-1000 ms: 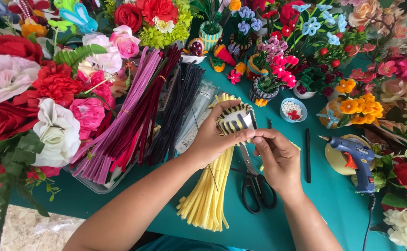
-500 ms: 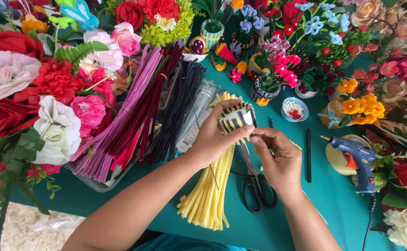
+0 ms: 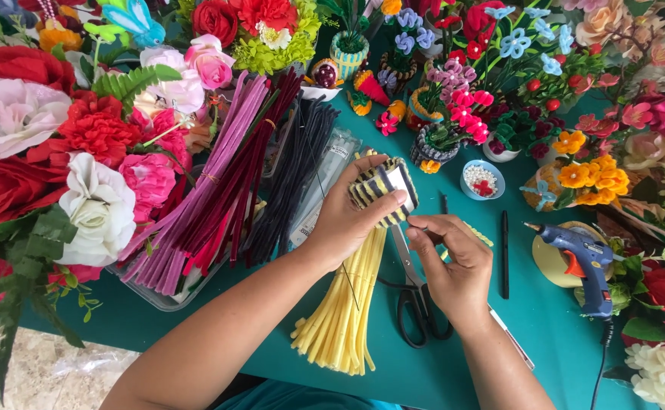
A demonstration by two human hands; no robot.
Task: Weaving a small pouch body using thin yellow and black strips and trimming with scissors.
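My left hand (image 3: 348, 216) grips a small cup wrapped in yellow and black striped pipe cleaners (image 3: 384, 188), held tilted above the table. Just to its right, my right hand (image 3: 456, 262) pinches the thin end of a pipe cleaner (image 3: 421, 225) at the cup's lower edge. Under both hands lies a bundle of yellow pipe cleaners (image 3: 345, 311) on the teal table (image 3: 553, 334). Black-handled scissors (image 3: 416, 304) lie below my right hand, partly hidden by it.
Bundles of pink, maroon and black pipe cleaners (image 3: 219, 190) lie at left. Artificial flowers (image 3: 59, 144) crowd the left, back and right edges. A blue glue gun (image 3: 587, 262), a black pen (image 3: 504, 254), a small bowl of beads (image 3: 482, 180) and little flower pots (image 3: 439, 140) stand at right.
My right hand has slid slightly down and right along the cup's edge, drawing the pipe cleaner end with it. The left hand keeps holding the striped cup in nearly the same place.
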